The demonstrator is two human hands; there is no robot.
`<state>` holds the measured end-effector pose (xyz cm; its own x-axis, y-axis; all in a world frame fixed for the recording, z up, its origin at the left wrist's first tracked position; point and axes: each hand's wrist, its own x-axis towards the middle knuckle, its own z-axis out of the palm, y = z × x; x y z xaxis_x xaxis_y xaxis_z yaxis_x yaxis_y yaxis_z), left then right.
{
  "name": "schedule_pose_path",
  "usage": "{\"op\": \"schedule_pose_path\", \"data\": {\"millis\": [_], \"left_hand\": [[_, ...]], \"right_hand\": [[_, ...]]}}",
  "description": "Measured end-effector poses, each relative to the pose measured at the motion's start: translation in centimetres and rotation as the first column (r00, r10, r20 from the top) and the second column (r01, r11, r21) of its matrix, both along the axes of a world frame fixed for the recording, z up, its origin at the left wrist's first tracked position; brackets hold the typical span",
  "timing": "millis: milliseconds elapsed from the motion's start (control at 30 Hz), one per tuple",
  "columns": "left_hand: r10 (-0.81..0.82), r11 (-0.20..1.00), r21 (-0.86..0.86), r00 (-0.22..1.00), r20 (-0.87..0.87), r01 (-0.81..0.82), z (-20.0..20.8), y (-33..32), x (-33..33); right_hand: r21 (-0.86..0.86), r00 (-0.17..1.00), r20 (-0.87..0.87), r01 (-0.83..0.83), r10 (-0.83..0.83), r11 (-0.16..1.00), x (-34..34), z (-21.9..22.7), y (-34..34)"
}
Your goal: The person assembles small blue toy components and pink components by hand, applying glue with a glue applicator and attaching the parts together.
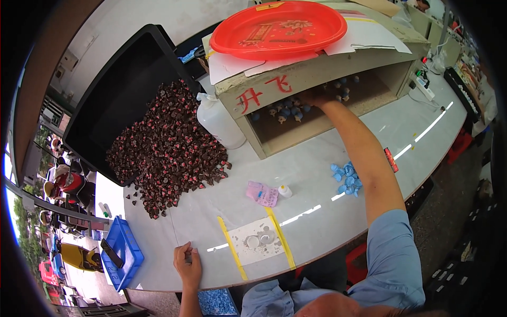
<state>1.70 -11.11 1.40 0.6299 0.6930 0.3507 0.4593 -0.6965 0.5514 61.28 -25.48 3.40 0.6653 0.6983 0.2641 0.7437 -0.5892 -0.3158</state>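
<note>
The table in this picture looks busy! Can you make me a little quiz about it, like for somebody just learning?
1. Which hand reaches into the beige box?
2. True or false: the red tray lies on top of the box.
3. Fill in the colour: the small white bottle stands next to a crumpled ____ packet.

Key: 1. The right hand. 2. True. 3. Pink.

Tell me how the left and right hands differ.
The left hand is loosely curled at the table's near edge; the right hand reaches inside the box, near small blue-and-beige pieces. The left hand shows clearly; the right hand is dim in shadow. Both are bare.
</note>
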Motion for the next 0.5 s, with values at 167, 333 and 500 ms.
{"op": "schedule_pose_path", "data": {"millis": [167, 333, 500], "left_hand": [[0.011, 1.0, -0.021, 1.0, -0.001, -0.011, -0.5, 0.0, -0.1], [0.008, 1.0, 0.002, 1.0, 0.016, -0.008, -0.5, 0.2, 0.1], [0.025, 1.0, -0.015, 1.0, -0.008, -0.026, 0.1, 0.0, 0.1]], "right_hand": [[0.546, 0.986, 0.164, -0.069, -0.026, 0.835, 2.5, -0.5, -1.2], [0.497, 0.978, 0.207, -0.07, -0.04, 0.865, 3.6, 0.6, 0.3], [0.435, 0.961, 0.268, -0.063, -0.063, 0.898, 3.4, 0.8, 0.4]]}}
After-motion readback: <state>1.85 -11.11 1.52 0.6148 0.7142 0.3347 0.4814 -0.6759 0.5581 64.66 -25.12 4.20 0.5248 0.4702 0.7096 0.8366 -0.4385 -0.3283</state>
